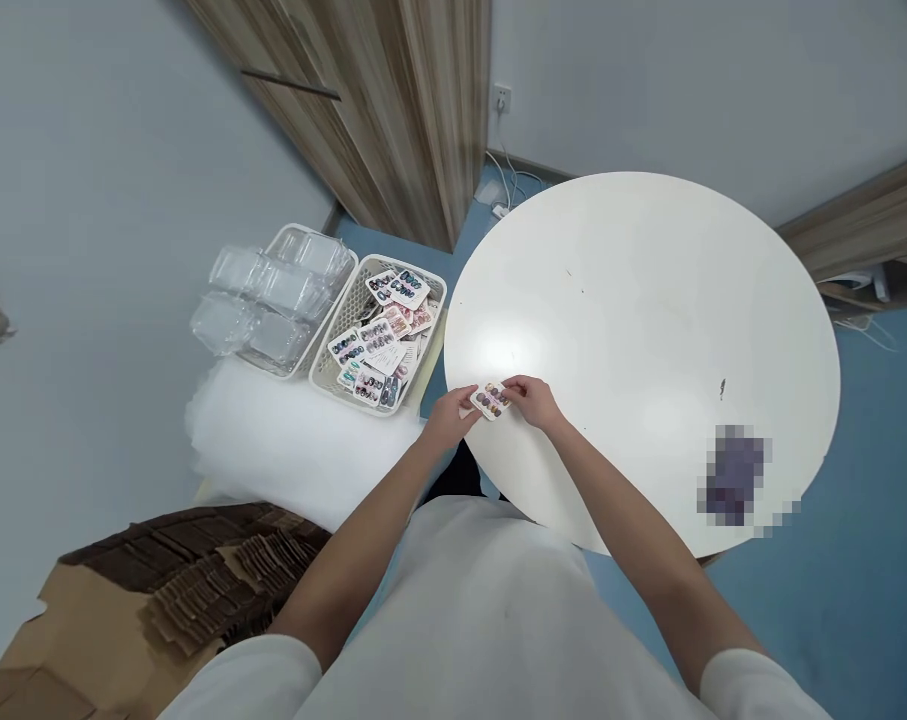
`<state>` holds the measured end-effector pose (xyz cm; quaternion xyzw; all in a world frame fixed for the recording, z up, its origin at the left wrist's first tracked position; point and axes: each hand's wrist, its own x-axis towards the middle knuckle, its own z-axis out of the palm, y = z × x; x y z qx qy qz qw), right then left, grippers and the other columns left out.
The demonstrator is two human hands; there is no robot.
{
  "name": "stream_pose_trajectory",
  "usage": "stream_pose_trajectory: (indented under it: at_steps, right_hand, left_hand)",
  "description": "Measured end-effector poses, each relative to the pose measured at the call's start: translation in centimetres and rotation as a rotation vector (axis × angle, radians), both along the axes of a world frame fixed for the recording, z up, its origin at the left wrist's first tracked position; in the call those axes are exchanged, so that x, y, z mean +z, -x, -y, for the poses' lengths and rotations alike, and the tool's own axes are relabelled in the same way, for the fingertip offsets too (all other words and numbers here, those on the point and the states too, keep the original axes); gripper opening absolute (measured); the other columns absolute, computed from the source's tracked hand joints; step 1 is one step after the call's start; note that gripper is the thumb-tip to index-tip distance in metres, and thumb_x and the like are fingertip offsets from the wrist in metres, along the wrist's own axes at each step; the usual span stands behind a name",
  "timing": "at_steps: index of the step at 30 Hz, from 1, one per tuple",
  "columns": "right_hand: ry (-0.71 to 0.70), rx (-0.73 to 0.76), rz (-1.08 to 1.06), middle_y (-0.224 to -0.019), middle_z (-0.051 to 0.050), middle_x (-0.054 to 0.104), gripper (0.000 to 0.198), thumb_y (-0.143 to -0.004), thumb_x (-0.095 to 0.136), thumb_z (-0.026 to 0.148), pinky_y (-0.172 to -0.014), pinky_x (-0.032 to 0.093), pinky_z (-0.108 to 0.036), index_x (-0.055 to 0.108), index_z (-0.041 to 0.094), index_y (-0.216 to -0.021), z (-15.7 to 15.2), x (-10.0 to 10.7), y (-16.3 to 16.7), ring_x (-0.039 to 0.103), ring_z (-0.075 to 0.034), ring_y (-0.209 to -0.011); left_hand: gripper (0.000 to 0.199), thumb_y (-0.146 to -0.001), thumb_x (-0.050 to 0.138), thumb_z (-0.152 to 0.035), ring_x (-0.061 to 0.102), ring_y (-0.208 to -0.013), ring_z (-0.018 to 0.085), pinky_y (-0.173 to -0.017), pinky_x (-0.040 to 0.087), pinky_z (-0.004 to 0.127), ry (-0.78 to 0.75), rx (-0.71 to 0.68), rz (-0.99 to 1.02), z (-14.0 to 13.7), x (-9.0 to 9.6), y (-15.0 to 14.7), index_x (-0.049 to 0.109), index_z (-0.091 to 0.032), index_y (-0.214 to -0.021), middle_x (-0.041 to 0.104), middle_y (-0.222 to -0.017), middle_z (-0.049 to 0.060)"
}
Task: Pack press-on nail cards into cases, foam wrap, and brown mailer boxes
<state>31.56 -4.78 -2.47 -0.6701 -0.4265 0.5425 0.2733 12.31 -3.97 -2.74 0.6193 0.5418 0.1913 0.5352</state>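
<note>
Over the left edge of the round white table, I hold up a small white card of press-on nails, its brown, mauve and gold ovals set in rows. My left hand pinches the card's left edge. At its right edge, the fingers of my right hand are closed on the card too. Nearest to my left hand stands a white plastic basket heaped with similar nail cards in many colours.
Behind that basket, another basket overflows with clear plastic packs. White foam wrap lies in front, with brown cardboard pieces below. A blurred purple patch covers something at the table's right. Cables run along the floor.
</note>
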Motion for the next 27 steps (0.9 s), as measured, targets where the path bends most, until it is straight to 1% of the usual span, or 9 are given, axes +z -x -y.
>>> stream_pose_trajectory:
  at_steps: [2,5,10,14,18,20,22,25,27]
  right_hand:
    - [-0.001,0.003,0.11,-0.065,0.001,0.061,0.009,-0.068,0.056,0.025,-0.06,0.04,-0.029,0.062,0.024,-0.076,-0.7,-0.3,0.4,0.053,-0.014,-0.061]
    - [-0.036,-0.009,0.231,-0.067,0.001,0.061,0.011,-0.073,0.05,0.022,-0.058,0.038,-0.029,0.061,0.024,-0.074,-1.1,-0.4,1.3,0.052,-0.014,-0.061]
    - [-0.117,-0.054,0.398,-0.089,-0.003,0.057,0.018,-0.078,0.044,0.024,-0.063,0.041,-0.029,0.061,0.023,-0.083,-1.0,-0.4,2.8,0.053,-0.015,-0.073]
    - [-0.138,-0.063,0.406,-0.098,-0.004,0.053,0.023,-0.081,0.041,0.026,-0.066,0.045,-0.03,0.058,0.023,-0.097,-0.7,-0.4,3.2,0.054,-0.015,-0.076]
    - [-0.219,-0.066,0.45,-0.106,-0.008,0.052,0.03,-0.084,0.039,0.029,-0.073,0.045,-0.033,0.052,0.021,-0.11,1.3,0.0,2.9,0.055,-0.018,-0.085]
    - [-0.285,-0.014,0.555,-0.108,-0.009,0.054,0.031,-0.084,0.04,0.032,-0.083,0.04,-0.037,0.052,0.021,-0.11,3.1,0.2,3.0,0.05,-0.022,-0.1]
    - [-0.323,0.092,0.657,-0.117,-0.009,0.051,0.034,-0.083,0.043,0.037,-0.09,0.033,-0.041,0.052,0.022,-0.111,5.0,0.4,3.4,0.044,-0.025,-0.11]
    - [-0.327,0.255,0.75,-0.132,-0.01,0.04,0.042,-0.08,0.045,0.045,-0.094,0.025,-0.045,0.049,0.023,-0.116,7.0,0.6,4.4,0.033,-0.028,-0.121]
    - [-0.303,0.312,0.793,-0.138,-0.01,0.033,0.048,-0.079,0.045,0.049,-0.094,0.022,-0.047,0.047,0.024,-0.119,7.5,0.6,5.0,0.027,-0.03,-0.125]
  left_hand:
    - [0.041,-0.065,0.065,-0.022,0.055,-0.083,0.022,-0.075,0.04,0.032,-0.104,-0.101,-0.133,-0.7,-0.2,0.0,0.058,-0.02,-0.105,0.061,-0.088,0.006]
    - [0.031,-0.069,0.061,-0.022,0.054,-0.087,0.025,-0.074,0.038,0.034,-0.211,-0.176,-0.313,-0.9,-0.5,-0.6,0.057,-0.019,-0.1,0.059,-0.089,0.008]
    - [0.03,-0.076,0.056,-0.031,0.052,-0.091,0.025,-0.074,0.038,0.033,-0.303,-0.193,-0.481,-0.7,-0.6,-1.1,0.052,-0.02,-0.104,0.057,-0.095,0.008]
    - [0.031,-0.076,0.054,-0.035,0.052,-0.093,0.024,-0.072,0.039,0.034,-0.353,-0.187,-0.567,-0.6,-0.6,-0.8,0.052,-0.021,-0.104,0.058,-0.097,0.007]
    - [0.036,-0.077,0.052,-0.035,0.052,-0.095,0.025,-0.074,0.039,0.035,-0.391,-0.202,-0.589,-0.2,-0.6,-0.2,0.05,-0.02,-0.11,0.058,-0.1,0.008]
    - [0.038,-0.078,0.051,-0.035,0.051,-0.099,0.025,-0.078,0.038,0.036,-0.431,-0.235,-0.572,0.0,-0.5,0.4,0.05,-0.02,-0.112,0.057,-0.105,0.009]
    - [0.037,-0.079,0.048,-0.036,0.047,-0.107,0.026,-0.086,0.035,0.037,-0.485,-0.277,-0.543,0.3,-0.5,1.1,0.05,-0.02,-0.112,0.055,-0.112,0.01]
    - [0.037,-0.082,0.044,-0.038,0.039,-0.118,0.026,-0.095,0.027,0.039,-0.557,-0.363,-0.507,0.8,-0.4,2.0,0.051,-0.02,-0.113,0.049,-0.124,0.01]
    - [0.04,-0.083,0.041,-0.04,0.033,-0.124,0.026,-0.098,0.023,0.04,-0.581,-0.432,-0.501,1.0,-0.3,2.3,0.049,-0.019,-0.117,0.045,-0.13,0.009]
